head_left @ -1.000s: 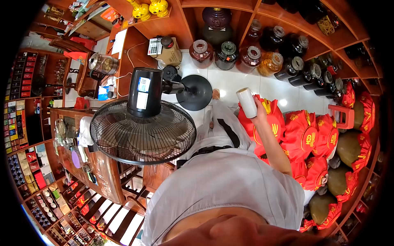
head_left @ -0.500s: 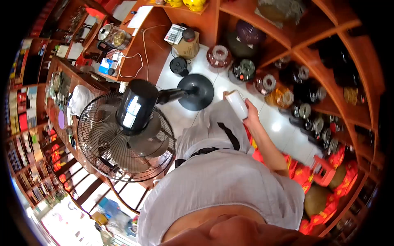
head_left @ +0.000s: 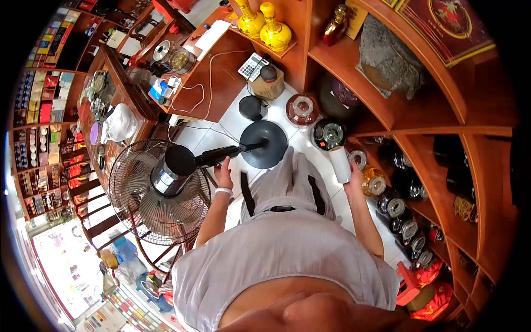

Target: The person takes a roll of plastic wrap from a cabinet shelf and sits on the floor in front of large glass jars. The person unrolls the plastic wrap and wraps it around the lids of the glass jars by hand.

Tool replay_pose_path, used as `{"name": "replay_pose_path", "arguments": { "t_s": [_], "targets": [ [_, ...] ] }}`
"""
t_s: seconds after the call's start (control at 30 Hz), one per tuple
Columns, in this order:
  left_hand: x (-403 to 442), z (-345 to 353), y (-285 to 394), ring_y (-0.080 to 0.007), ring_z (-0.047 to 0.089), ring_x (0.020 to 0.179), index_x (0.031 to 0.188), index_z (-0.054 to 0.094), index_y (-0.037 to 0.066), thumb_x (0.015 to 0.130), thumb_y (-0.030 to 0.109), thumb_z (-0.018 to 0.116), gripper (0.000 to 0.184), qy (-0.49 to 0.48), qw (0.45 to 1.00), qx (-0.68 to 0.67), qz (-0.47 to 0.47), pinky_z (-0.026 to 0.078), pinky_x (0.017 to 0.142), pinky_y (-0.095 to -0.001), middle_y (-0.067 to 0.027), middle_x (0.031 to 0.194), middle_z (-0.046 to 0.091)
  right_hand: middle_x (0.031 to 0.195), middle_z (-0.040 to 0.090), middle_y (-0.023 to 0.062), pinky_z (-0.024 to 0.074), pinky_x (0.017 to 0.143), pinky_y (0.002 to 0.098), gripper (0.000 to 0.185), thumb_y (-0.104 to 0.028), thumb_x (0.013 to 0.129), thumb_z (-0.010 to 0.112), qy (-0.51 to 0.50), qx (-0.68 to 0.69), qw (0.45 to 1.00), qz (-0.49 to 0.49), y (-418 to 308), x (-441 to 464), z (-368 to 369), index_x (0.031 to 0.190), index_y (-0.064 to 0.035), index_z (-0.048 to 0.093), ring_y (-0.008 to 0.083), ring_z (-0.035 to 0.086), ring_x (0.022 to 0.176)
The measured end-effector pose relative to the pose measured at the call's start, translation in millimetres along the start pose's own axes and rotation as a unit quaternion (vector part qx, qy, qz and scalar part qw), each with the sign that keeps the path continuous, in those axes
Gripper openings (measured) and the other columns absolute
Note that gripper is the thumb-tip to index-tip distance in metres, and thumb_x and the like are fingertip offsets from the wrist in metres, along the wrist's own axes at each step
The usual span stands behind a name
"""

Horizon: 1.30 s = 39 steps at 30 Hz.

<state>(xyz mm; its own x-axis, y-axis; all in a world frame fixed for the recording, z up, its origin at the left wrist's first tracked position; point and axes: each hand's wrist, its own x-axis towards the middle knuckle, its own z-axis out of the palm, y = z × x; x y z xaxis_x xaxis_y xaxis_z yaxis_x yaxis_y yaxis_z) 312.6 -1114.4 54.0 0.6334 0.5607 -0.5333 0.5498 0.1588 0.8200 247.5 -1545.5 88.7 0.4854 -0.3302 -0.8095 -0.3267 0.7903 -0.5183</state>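
My right grip (head_left: 355, 176) is closed around a white roll (head_left: 339, 164), with my fingers wrapped on its lower end and the upper end sticking out free. I hold the roll out in front of me, to the right of my pale trousers (head_left: 285, 188); in my view it overlaps the edges of a dark glass jar (head_left: 327, 134) and a clear-lidded jar just past it.

My left grip (head_left: 223, 176) is empty, the fingers loosely spread, with a white wristband (head_left: 223, 190) below it. It is just beside the pole (head_left: 218, 155) of a black pedestal fan (head_left: 160, 191); whether my fingertips touch the pole I cannot tell. The fan's round base (head_left: 264, 145) sits on the white tiled floor (head_left: 224, 119) ahead of my legs.

Beyond the base are a jar of red liquid (head_left: 302, 110) and a cardboard box (head_left: 267, 86) with a calculator (head_left: 253, 67) on it. An amber jar (head_left: 374, 184) stands near my right grip, and more dark jars line the floor along the wooden shelving (head_left: 473, 123). Up ahead, two yellow gourd-shaped vases (head_left: 275, 36) stand side by side. To my left, the wooden counter (head_left: 221, 72) carries a sheet of white paper (head_left: 212, 37) and a glass kettle (head_left: 180, 60). A red stool (head_left: 407, 285) is low on my right.
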Motion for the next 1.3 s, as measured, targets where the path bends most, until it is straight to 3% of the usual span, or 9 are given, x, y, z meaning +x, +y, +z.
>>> {"name": "replay_pose_path", "arguments": {
  "t_s": [0.07, 0.23, 0.5, 0.57, 0.7, 0.73, 0.97, 1.03, 1.3],
  "targets": [
    [2, 4, 8, -0.0165, 0.048, 0.085, 0.115, 0.043, 0.003, 0.070, 0.028, 0.074, 0.061, 0.036, 0.999, -0.009, -0.001, 0.040, 0.072, -0.0289, -0.0067, 0.109, 0.049, 0.083, 0.060, 0.0045, 0.0469, 0.070, 0.0296, 0.022, -0.025, 0.089, 0.052, -0.003, 0.004, 1.000, 0.001, -2, 2, 5, 0.086, -0.0040, 0.059, 0.0164, 0.057, 0.075],
    [31, -6, 8, -0.0154, 0.053, 0.091, 0.111, 0.047, -0.002, 0.069, 0.009, 0.075, 0.052, 0.067, 0.969, -0.094, 0.219, 0.044, 0.079, -0.0275, -0.0076, 0.107, 0.055, 0.086, 0.061, 0.0060, 0.0478, 0.073, 0.0321, 0.023, -0.025, 0.088, 0.053, -0.009, -0.014, 1.000, 0.021, -6, 9, 9, 0.090, -0.0032, 0.059, 0.0180, 0.058, 0.080],
    [37, -5, 6, -0.0168, 0.056, 0.086, 0.101, 0.055, -0.002, 0.062, 0.009, 0.079, 0.047, 0.114, 0.971, -0.134, 0.162, 0.044, 0.081, -0.0286, -0.0081, 0.098, 0.060, 0.085, 0.060, 0.0036, 0.0486, 0.071, 0.0314, 0.019, -0.024, 0.090, 0.050, -0.042, -0.039, 0.998, 0.030, -13, 32, 40, 0.092, -0.0063, 0.057, 0.0168, 0.058, 0.079],
    [31, -2, 14, -0.0161, 0.057, 0.084, 0.098, 0.057, -0.001, 0.061, 0.011, 0.080, 0.044, 0.109, 0.967, -0.139, 0.184, 0.045, 0.078, -0.0287, -0.0074, 0.095, 0.061, 0.101, 0.061, 0.0089, 0.0507, 0.077, 0.0397, 0.028, -0.026, 0.092, 0.044, -0.086, -0.051, 0.995, 0.025, -9, 46, 48, 0.107, -0.0056, 0.054, 0.0239, 0.060, 0.089],
    [5, 8, 45, -0.0172, 0.055, 0.087, 0.100, 0.054, -0.001, 0.063, 0.011, 0.078, 0.046, 0.139, 0.962, -0.104, 0.209, 0.043, 0.081, -0.0292, -0.0075, 0.097, 0.058, 0.096, 0.061, 0.0077, 0.0514, 0.071, 0.0448, 0.027, -0.028, 0.092, 0.044, -0.082, -0.093, 0.991, 0.046, 4, 70, 70, 0.106, -0.0066, 0.054, 0.0237, 0.060, 0.083],
    [1, 8, 47, -0.0186, 0.053, 0.091, 0.104, 0.050, -0.001, 0.064, 0.012, 0.078, 0.051, 0.130, 0.969, -0.094, 0.186, 0.042, 0.085, -0.0298, -0.0077, 0.101, 0.055, 0.083, 0.057, 0.0030, 0.0479, 0.071, 0.0310, 0.018, -0.023, 0.088, 0.053, -0.066, -0.090, 0.993, 0.045, -4, 37, 98, 0.091, -0.0054, 0.055, 0.0161, 0.056, 0.077],
    [23, 11, 33, -0.0180, 0.054, 0.088, 0.105, 0.046, 0.000, 0.063, 0.011, 0.077, 0.054, 0.140, 0.949, -0.181, 0.217, 0.042, 0.083, -0.0299, -0.0071, 0.100, 0.055, 0.080, 0.058, 0.0032, 0.0488, 0.068, 0.0330, 0.021, -0.026, 0.088, 0.053, -0.146, -0.138, 0.977, 0.071, 1, 47, 132, 0.085, -0.0051, 0.055, 0.0182, 0.057, 0.072],
    [34, 10, 28, -0.0176, 0.054, 0.085, 0.104, 0.047, 0.000, 0.063, 0.010, 0.077, 0.052, 0.143, 0.945, -0.191, 0.224, 0.043, 0.081, -0.0297, -0.0069, 0.097, 0.057, 0.089, 0.061, 0.0078, 0.0507, 0.068, 0.0401, 0.028, -0.030, 0.091, 0.045, -0.106, -0.174, 0.977, 0.067, 1, 49, 146, 0.098, -0.0058, 0.054, 0.0228, 0.061, 0.079],
    [65, -1, 15, -0.0166, 0.058, 0.079, 0.096, 0.058, 0.000, 0.059, 0.008, 0.079, 0.043, 0.170, 0.954, -0.100, 0.225, 0.046, 0.076, -0.0291, -0.0062, 0.091, 0.062, 0.075, 0.059, 0.0028, 0.0480, 0.064, 0.0343, 0.024, -0.029, 0.085, 0.057, -0.099, -0.207, 0.973, 0.034, -14, 54, 174, 0.076, -0.0065, 0.058, 0.0173, 0.057, 0.068]
  ]
}}
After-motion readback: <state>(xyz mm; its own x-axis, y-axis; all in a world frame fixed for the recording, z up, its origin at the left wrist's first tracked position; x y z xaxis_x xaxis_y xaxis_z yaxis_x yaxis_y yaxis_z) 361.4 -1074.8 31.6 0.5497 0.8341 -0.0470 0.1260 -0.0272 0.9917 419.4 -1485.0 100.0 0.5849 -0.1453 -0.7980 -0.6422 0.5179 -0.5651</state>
